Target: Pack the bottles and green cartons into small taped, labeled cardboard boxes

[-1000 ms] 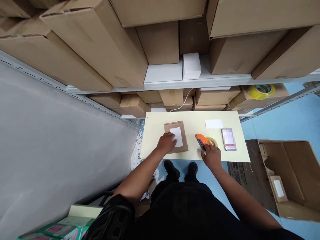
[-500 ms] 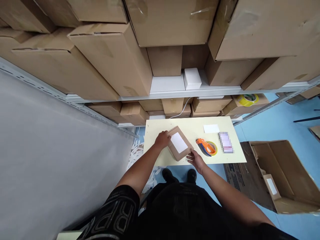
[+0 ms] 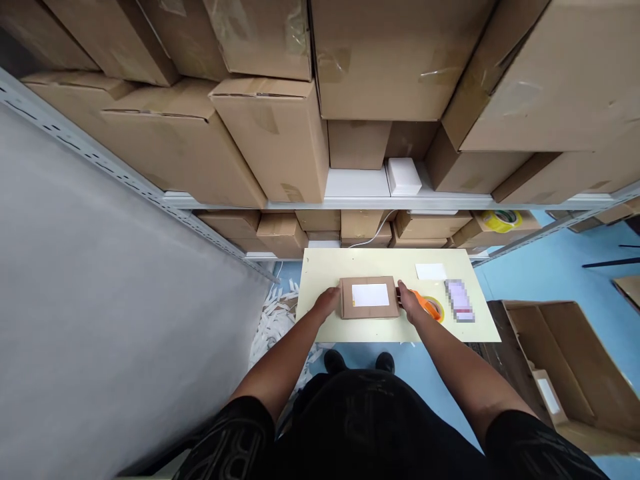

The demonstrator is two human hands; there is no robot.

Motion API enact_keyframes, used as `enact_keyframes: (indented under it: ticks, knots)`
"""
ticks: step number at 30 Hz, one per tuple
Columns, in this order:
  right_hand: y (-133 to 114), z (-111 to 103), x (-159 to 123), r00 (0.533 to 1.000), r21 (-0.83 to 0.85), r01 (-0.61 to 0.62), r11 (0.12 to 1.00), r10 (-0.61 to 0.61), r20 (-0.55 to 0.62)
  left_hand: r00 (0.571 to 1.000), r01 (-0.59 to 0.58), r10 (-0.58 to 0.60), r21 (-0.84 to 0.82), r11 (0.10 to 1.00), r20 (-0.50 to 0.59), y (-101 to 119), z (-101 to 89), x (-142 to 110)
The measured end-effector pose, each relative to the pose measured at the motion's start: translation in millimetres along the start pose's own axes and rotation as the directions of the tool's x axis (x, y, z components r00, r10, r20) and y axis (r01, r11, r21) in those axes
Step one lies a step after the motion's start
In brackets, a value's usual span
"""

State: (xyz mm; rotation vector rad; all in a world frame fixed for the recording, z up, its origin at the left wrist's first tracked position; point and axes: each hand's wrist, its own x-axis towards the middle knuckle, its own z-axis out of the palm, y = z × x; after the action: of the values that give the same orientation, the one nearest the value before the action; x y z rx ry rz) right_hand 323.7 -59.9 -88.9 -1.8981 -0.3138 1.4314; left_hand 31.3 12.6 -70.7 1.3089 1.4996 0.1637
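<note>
"Left hand (image 3: 327,303) and right hand (image 3: 409,300) are apart, at opposite ends of the cardboard box (image 3: 370,312) on the counter (image 3: 320,265); how firmly the fingers grip, I can't tell."

"Why both ends?"

"Probably to hold it square and level. That leaves its white label (image 3: 373,295), facing up, uncovered."

"And the orange dispenser (image 3: 425,304)?"

"Just beside the right hand, partly hidden by it, likely for easy reach."

"Count for me."

"One box between the hands, one label, one dispenser, one white slip (image 3: 431,271), one blurred-out rectangular item (image 3: 459,300). Tape makes two: the dispenser's yellow roll (image 3: 441,310) and another roll (image 3: 493,222) on a shelved box (image 3: 473,233)."
</note>
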Motion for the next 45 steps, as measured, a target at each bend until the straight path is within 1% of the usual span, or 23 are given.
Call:
enact_keyframes:
  ticks: [3, 5, 7, 9, 12, 15, 20, 22, 24, 26, 27, 29, 30, 31, 32, 34, 36, 38, 41, 43, 45]
  knots:
    - [-2.4, 1.1, -0.7, 1.0, -0.017, 0.005, 1.0, -0.005, -0.01, 0.995, 0.03, -0.016, -0.152, 0.988, 0.095, 7.7, 3.4, 11.8]
    - [-5.3, 1.3, -3.7, 0.999, -0.025, 0.032, 0.999, -0.033, -0.039, 0.995, 0.015, 0.008, -0.213, 0.977, 0.104, 8.4, 6.9, 11.4]
    - [-7.3, 0.2, -9.2, 0.997, 0.001, 0.071, 0.997, -0.071, -0.044, 0.996, -0.045, 0.06, -0.233, 0.972, 0.059, 5.9, 9.3, 5.9]
    - [-6.9, -2.0, -17.2, 0.993, 0.067, 0.116, 0.991, -0.114, -0.023, 0.994, -0.102, 0.109, -0.27, 0.957, 0.012, 1.4, 10.5, -1.8]
    - [-0.3, -4.9, -32.7, 0.982, 0.17, 0.187, 0.967, -0.188, -0.009, 0.989, -0.145, 0.132, -0.31, 0.94, -0.063, -6.3, 12.8, -12.5]
    - [11.0, -4.2, -48.4, 0.971, 0.198, 0.239, 0.951, -0.239, -0.027, 0.983, -0.166, 0.133, -0.305, 0.938, -0.129, -15.1, 18.9, -19.9]
    - [26.7, -2.5, -61.1, 0.972, 0.145, 0.235, 0.961, -0.234, -0.024, 0.984, -0.171, 0.151, -0.281, 0.944, -0.091, -33.1, 29.3, -26.4]
    - [30.4, -5.1, -61.1, 0.976, 0.119, 0.219, 0.968, -0.219, -0.019, 0.983, -0.183, 0.166, -0.268, 0.946, -0.085, -37.8, 28.8, -26.9]
    - [33.5, -9.6, -60.7, 0.979, 0.073, 0.2, 0.977, -0.198, -0.039, 0.979, -0.198, 0.18, -0.218, 0.956, -0.098, -38.1, 25.4, -26.8]
    - [36.5, -15.6, -61.5, 0.98, 0.025, 0.184, 0.983, -0.182, -0.077, 0.963, -0.23, 0.211, -0.106, 0.967, -0.165, -32.5, 20.4, -27.4]
    - [37.9, -19.0, -62.3, 0.979, 0.008, 0.179, 0.984, -0.178, -0.095, 0.945, -0.26, 0.247, -0.032, 0.965, -0.214, -27.3, 17.9, -28.1]
    - [39.9, -26.7, -64.4, 0.978, 0.0, 0.181, 0.984, -0.18, -0.105, 0.882, -0.343, 0.363, 0.118, 0.932, -0.301, -12.2, 14.1, -30.6]
    - [40.3, -31.1, -65.0, 0.978, 0.004, 0.182, 0.983, -0.181, -0.103, 0.847, -0.389, 0.428, 0.183, 0.903, -0.316, -2.3, 13.1, -32.0]
    - [40.0, -36.0, -65.1, 0.979, 0.012, 0.181, 0.983, -0.179, -0.098, 0.815, -0.436, 0.492, 0.238, 0.868, -0.305, 9.0, 13.0, -33.2]
    - [38.9, -41.4, -64.4, 0.98, 0.024, 0.18, 0.983, -0.178, -0.088, 0.792, -0.477, 0.546, 0.282, 0.832, -0.273, 21.6, 14.1, -33.9]
    - [34.5, -54.1, -60.6, 0.983, 0.051, 0.179, 0.982, -0.177, -0.054, 0.761, -0.55, 0.629, 0.354, 0.756, -0.161, 50.0, 20.0, -33.0]
    - [27.5, -69.2, -53.7, 0.983, 0.075, 0.186, 0.98, -0.184, -0.027, 0.735, -0.596, 0.676, 0.434, 0.675, -0.042, 81.4, 32.3, -27.9]
    - [19.0, -86.5, -44.8, 0.981, 0.08, 0.195, 0.978, -0.194, -0.02, 0.725, -0.612, 0.686, 0.514, 0.6, 0.063, 113.9, 51.5, -18.2]
    - [6.3, -115.6, -29.9, 0.979, 0.063, 0.206, 0.977, -0.206, -0.011, 0.727, -0.638, 0.648, 0.571, 0.517, 0.227, 160.1, 92.4, 3.0]
    - [-0.8, -135.6, -19.4, 0.978, 0.068, 0.208, 0.976, -0.209, 0.005, 0.732, -0.649, 0.587, 0.613, 0.45, 0.345, 186.6, 125.3, 19.7]
    - [-6.0, -154.5, -8.7, 0.981, 0.093, 0.194, 0.977, -0.196, 0.008, 0.749, -0.64, 0.495, 0.676, 0.365, 0.441, 208.2, 159.6, 37.5]
